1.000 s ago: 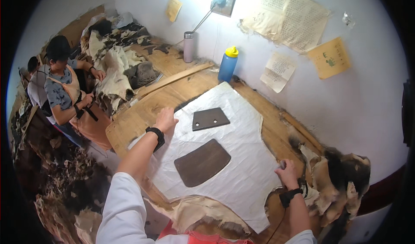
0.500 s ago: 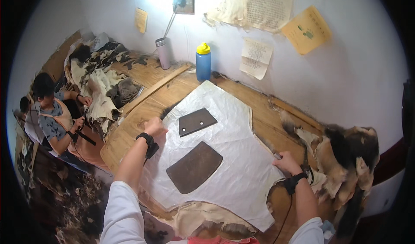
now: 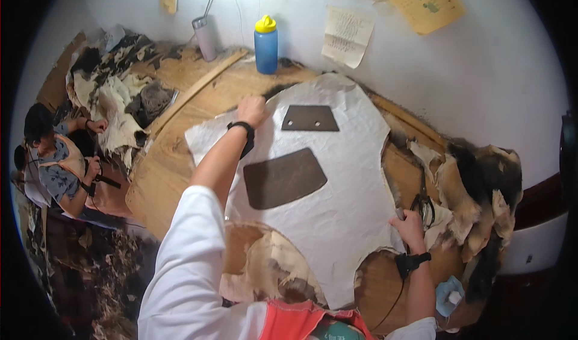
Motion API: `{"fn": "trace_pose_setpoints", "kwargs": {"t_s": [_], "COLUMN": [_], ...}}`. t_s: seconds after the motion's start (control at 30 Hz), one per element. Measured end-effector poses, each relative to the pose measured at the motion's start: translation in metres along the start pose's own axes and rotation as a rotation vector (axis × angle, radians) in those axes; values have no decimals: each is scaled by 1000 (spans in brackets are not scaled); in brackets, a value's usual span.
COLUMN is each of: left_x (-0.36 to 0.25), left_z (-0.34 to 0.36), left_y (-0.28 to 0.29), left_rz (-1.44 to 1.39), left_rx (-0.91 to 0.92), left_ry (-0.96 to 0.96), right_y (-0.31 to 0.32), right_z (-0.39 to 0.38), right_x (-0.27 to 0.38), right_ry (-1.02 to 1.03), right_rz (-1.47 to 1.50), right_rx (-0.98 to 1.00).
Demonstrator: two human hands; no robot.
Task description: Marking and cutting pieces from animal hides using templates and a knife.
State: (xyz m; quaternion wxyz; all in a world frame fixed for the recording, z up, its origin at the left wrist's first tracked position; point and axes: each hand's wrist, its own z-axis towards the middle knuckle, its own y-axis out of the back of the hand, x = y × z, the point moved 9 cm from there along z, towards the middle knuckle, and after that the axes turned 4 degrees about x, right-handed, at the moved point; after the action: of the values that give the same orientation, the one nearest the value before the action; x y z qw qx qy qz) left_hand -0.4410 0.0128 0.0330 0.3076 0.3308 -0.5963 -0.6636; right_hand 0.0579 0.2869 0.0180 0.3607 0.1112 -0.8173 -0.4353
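Observation:
A white, crinkled sheet [image 3: 355, 183] with curved cut edges covers the middle of the wooden table, and dark fur [image 3: 278, 90] shows at its far left edge. On it lie a small dark brown plate [image 3: 310, 122] with two holes and a larger brown plate [image 3: 289, 178]. My left hand [image 3: 253, 110] is closed on the sheet's far left edge. At the right edge, my right hand [image 3: 410, 227] is closed around a short grey tool [image 3: 400, 213]; its working end is hidden. Black-handled scissors [image 3: 425, 204] lie just beyond that hand.
A blue bottle [image 3: 266, 48] and a pink flask [image 3: 205, 40] stand by the wall, near a wooden strip [image 3: 198, 87]. Fur hides [image 3: 475, 201] are heaped at right, more hides [image 3: 114, 99] at left. Another person [image 3: 63, 165] works at far left. Pale hide [image 3: 271, 262] lies in front.
The white sheet has turned clockwise with both plates on it. My left hand has moved farther away and to the right along its edge. The right hand still grips the grey tool.

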Motion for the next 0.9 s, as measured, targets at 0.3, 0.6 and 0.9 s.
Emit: {"fn": "trace_pose_setpoints", "kwargs": {"t_s": [0.3,0.6,0.9], "left_x": [-46,-41,12], "left_z": [-206,-452,-395], "left_y": [71,69,118], "left_rz": [-445,-341,-25], "left_rx": [36,173,29], "left_ry": [-216,-109,-176], "right_y": [37,-76,-97], "right_z": [-43,-142,-169], "right_x": [30,114,120], "right_ry": [210,493,607], "right_rz": [-117,14,-64], "right_rx": [-355,243,193]}}
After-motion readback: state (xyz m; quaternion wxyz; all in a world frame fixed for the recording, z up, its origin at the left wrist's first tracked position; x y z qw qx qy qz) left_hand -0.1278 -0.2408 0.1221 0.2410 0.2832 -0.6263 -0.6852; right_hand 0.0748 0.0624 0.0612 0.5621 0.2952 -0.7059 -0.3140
